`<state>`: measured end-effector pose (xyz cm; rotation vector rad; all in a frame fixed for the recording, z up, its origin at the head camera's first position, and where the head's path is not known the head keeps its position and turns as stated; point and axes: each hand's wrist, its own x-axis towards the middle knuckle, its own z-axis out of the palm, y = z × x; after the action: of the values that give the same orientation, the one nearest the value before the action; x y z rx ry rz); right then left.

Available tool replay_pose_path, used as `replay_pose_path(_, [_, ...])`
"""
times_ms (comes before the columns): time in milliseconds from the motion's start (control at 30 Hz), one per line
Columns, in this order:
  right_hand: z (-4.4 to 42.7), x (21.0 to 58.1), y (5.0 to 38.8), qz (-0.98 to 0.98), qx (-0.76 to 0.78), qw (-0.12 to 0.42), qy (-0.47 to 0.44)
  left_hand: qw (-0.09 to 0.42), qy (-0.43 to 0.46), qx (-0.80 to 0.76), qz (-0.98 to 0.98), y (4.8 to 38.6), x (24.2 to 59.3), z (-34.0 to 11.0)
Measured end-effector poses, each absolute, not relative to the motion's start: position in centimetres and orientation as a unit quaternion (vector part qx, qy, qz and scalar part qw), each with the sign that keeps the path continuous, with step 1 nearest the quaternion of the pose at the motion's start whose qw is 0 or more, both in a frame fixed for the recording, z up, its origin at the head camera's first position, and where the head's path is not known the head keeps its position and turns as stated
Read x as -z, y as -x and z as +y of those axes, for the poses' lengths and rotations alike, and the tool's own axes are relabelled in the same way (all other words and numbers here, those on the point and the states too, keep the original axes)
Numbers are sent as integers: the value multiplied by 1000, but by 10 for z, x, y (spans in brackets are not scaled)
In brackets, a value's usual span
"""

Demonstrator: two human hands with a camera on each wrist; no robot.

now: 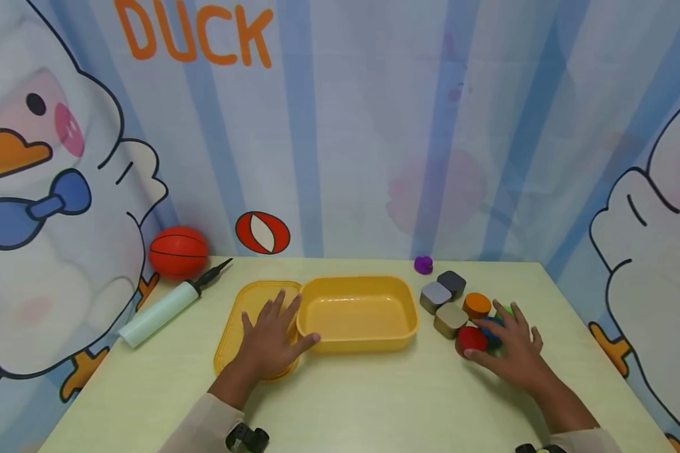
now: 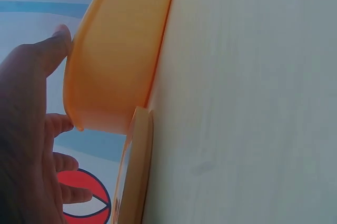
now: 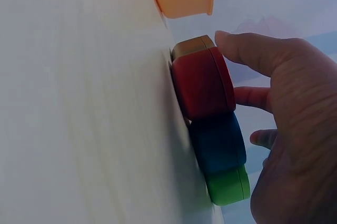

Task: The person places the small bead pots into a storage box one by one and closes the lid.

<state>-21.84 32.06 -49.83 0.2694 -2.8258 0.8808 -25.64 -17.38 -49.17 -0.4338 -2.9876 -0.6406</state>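
Note:
My left hand point(image 1: 268, 341) is spread above a flat yellow lid point(image 1: 226, 343), its thumb and fingertips at the left rim of a yellow rectangular container point(image 1: 357, 345). In the left wrist view, the thumb and a finger meet the rim of the container point(image 2: 118, 50). My right hand point(image 1: 515, 355) hovers over a cluster of small rounded boxes, fingers spread and slightly bent. Nearest its thumb is the red box point(image 1: 471, 338); the blue box point(image 1: 492, 331) and green box point(image 1: 504, 311) are partly hidden beneath the fingers. The right wrist view shows the thumb just above the red box point(image 3: 202, 84), with nothing gripped.
Beside the red box are an orange box point(image 1: 477, 305), a beige box point(image 1: 451, 319), a light grey box point(image 1: 435, 296) and a dark grey box point(image 1: 451, 284). A purple toy point(image 1: 424, 265) lies behind. On the left are a mint-green pump point(image 1: 161, 313) and a red ball point(image 1: 179, 253).

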Motion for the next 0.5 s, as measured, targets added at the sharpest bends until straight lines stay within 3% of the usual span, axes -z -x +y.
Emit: replay_pose_path(500, [326,507,214,-943,-305,97,-96,30,142,217,-965,254,496,-171])
